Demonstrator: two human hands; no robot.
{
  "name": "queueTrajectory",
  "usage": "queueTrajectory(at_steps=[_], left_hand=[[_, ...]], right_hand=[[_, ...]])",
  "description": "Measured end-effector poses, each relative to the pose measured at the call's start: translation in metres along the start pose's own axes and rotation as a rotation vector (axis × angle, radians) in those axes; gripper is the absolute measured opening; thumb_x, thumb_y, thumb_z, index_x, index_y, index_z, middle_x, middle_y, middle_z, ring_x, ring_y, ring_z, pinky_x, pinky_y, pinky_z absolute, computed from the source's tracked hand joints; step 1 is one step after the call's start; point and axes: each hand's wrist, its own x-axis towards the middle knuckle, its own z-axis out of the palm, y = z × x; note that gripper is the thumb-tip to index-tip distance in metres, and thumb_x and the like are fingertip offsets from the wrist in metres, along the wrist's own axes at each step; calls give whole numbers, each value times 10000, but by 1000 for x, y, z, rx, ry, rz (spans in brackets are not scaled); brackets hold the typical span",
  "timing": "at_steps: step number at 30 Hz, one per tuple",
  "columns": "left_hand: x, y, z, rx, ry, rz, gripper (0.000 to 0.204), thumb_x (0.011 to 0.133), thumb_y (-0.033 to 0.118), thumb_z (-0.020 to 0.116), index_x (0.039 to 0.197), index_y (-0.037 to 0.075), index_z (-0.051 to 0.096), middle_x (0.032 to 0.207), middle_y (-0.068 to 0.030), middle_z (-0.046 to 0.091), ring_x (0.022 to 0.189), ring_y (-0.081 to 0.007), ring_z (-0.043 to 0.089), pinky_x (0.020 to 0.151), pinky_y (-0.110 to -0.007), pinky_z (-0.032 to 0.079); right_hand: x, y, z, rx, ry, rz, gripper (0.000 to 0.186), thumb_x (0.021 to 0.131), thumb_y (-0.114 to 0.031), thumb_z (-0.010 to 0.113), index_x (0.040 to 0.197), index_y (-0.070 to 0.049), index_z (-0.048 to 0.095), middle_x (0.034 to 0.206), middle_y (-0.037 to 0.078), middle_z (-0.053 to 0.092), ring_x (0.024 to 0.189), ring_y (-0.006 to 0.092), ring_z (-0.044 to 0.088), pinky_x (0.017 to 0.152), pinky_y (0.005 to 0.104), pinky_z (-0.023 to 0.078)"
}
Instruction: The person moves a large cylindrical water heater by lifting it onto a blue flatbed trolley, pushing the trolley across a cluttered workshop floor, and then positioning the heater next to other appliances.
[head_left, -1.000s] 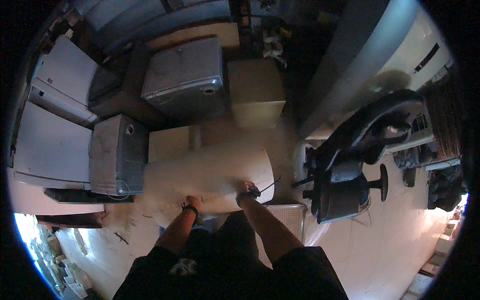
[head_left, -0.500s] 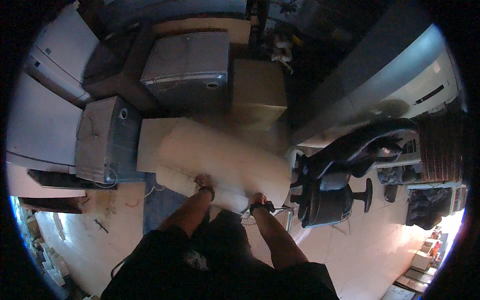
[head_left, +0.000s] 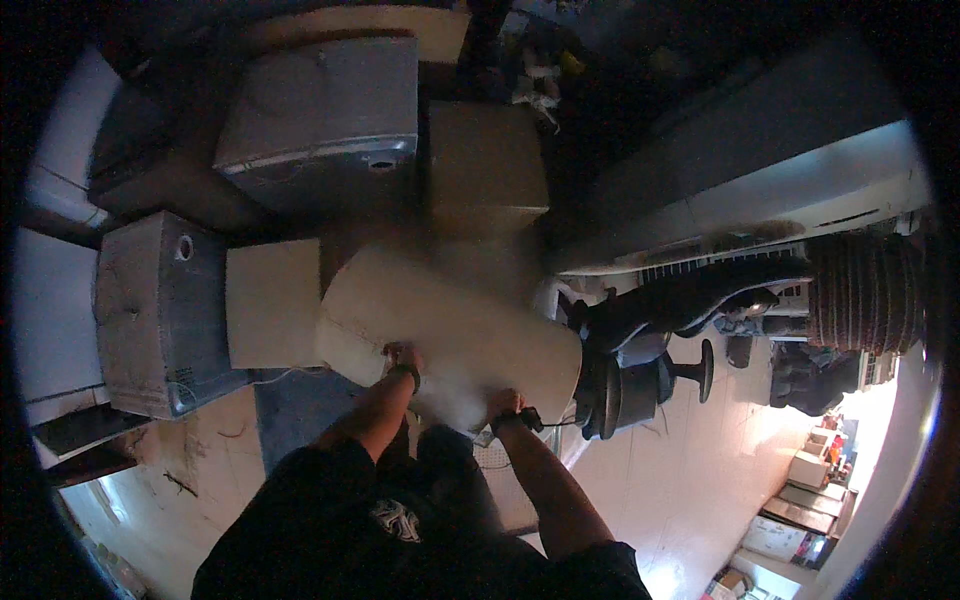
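Observation:
A large, smooth, cream-coloured cylinder-like object (head_left: pixel 450 310) lies slantwise in front of my body, its long side toward me. My left hand (head_left: pixel 402 355) is closed at its near side, left of the middle, fingers curled against the surface. Farther right, my right hand (head_left: pixel 506 402) grips the near lower edge; its fingertips are partly hidden. Around my right wrist sits a black band with a small dark device (head_left: pixel 528 416). The underside of the cylinder-like object is out of sight, and its surface looks blurred.
Beyond stand a tan box (head_left: pixel 275 303), another box (head_left: pixel 488 165) and metal-cased appliances (head_left: pixel 320 105), (head_left: pixel 165 310). To the right is a black office chair (head_left: pixel 640 375). A blue mat (head_left: pixel 310 415) lies on the tiled floor (head_left: pixel 665 480) at my left.
The cylinder-like object has come away from the tan box at its left, exposing more of that box. The surroundings have shifted mostly left in view. Both hands keep their hold.

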Motion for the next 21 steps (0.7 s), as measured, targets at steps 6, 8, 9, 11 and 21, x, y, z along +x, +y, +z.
queueTrajectory(at_steps=[6, 8, 9, 11, 21], left_hand=[[20, -40, -25, -134, 40, -26, 238, 801, 279, 637, 972, 123, 692, 825, -52, 645, 712, -260, 615, 545, -527, 463], [33, -47, -34, -549, 51, -170, 281, 806, 305, 643, 1011, 120, 694, 891, -53, 656, 780, -272, 626, 585, -541, 471], [44, -53, -31, -397, 57, -212, 305, 804, 323, 645, 1029, 123, 693, 935, -56, 655, 819, -281, 625, 603, -544, 471], [61, -50, -24, -236, 47, -221, 308, 816, 336, 633, 1020, 112, 690, 958, -67, 650, 848, -292, 617, 628, -538, 469], [175, -35, 25, -667, 35, -161, 398, 769, 490, 651, 949, 140, 708, 866, -83, 668, 764, -309, 638, 571, -567, 452]], right_hand=[[42, 0, -18, -96, -53, -9, 251, 852, -304, 547, 947, -128, 699, 937, 50, 684, 850, 247, 656, 644, 424, 540], [56, 1, -24, -133, -67, -17, 259, 850, -307, 545, 952, -130, 704, 943, 51, 690, 855, 250, 662, 643, 428, 543], [68, -5, -32, -159, -56, -39, 263, 848, -309, 543, 954, -132, 707, 946, 52, 693, 857, 251, 666, 642, 430, 545], [90, -11, -43, -204, -51, -60, 272, 846, -313, 541, 959, -134, 712, 951, 53, 700, 862, 254, 672, 641, 434, 549], [165, -22, -36, -344, -47, -79, 249, 823, -282, 556, 951, -153, 727, 922, 54, 712, 812, 271, 684, 542, 473, 530]])
